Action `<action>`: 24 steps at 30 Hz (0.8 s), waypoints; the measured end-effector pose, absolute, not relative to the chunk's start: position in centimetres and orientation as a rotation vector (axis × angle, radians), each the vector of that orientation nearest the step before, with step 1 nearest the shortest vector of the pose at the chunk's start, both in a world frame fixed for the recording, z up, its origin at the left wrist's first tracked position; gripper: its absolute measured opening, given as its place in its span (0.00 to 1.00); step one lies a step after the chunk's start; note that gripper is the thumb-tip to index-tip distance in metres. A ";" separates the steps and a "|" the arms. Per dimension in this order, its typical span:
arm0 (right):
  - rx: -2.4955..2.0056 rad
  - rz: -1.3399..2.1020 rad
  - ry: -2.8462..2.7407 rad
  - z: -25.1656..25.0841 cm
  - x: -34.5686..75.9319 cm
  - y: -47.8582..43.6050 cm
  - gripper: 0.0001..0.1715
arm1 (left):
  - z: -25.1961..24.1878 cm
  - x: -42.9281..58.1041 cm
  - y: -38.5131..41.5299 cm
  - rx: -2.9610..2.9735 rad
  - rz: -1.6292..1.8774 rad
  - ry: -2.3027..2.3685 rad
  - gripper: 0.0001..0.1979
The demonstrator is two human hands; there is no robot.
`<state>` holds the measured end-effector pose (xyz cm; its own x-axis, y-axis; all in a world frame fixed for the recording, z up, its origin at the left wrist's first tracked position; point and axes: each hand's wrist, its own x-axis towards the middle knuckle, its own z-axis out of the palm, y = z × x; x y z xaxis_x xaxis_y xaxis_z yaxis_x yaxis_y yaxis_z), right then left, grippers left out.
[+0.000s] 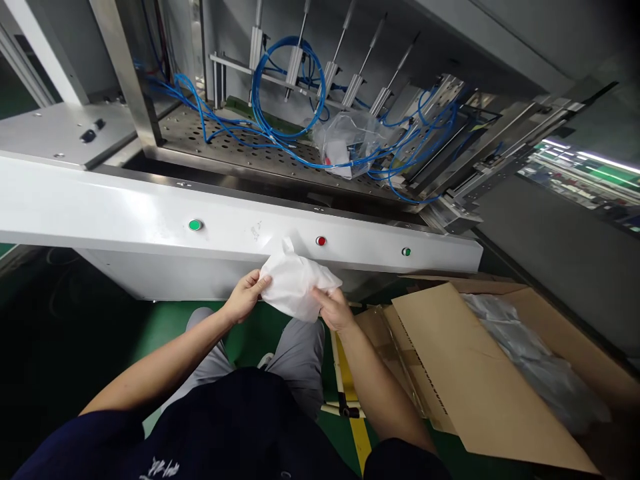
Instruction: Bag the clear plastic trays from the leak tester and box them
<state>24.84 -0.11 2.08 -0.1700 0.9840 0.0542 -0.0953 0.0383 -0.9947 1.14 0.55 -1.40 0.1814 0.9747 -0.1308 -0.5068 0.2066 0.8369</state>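
A soft white bag (293, 283) is held up between my two hands, in front of the machine's white front panel. My left hand (245, 295) pinches its left edge between thumb and fingers. On the other side, my right hand (334, 308) grips the bag's lower right part, with some fingers hidden behind it. What the bag contains, if anything, cannot be made out. A small flap sticks up from its top.
Green buttons (195, 225) and a red button (321, 241) sit on the white panel (125, 207). Behind it, blue tubing (257, 87) and a clear plastic bag (350, 137) lie on a perforated metal plate. At right stands an open cardboard box (480, 373) with plastic-wrapped items (520, 347).
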 end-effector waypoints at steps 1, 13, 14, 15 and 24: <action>-1.057 1.303 -1.333 1.7 24.7 -0.1 0.36 | -1.3 1.1 0.4 0.770 1.169 0.780 0.34; -1.132 0.938 -1.500 2.9 25.0 -1.6 0.33 | -4.0 -0.2 -0.8 0.828 0.850 0.919 0.32; -1.114 0.917 -1.499 3.2 25.1 -1.7 0.32 | -4.1 -0.1 -0.8 0.790 0.846 0.922 0.32; -1.105 0.895 -1.490 3.4 25.2 -1.7 0.32 | -4.2 0.0 -0.9 0.756 0.842 0.932 0.33; -1.186 0.895 -1.485 4.2 27.0 -2.1 0.35 | -3.9 -0.7 -1.9 0.965 0.690 0.932 0.31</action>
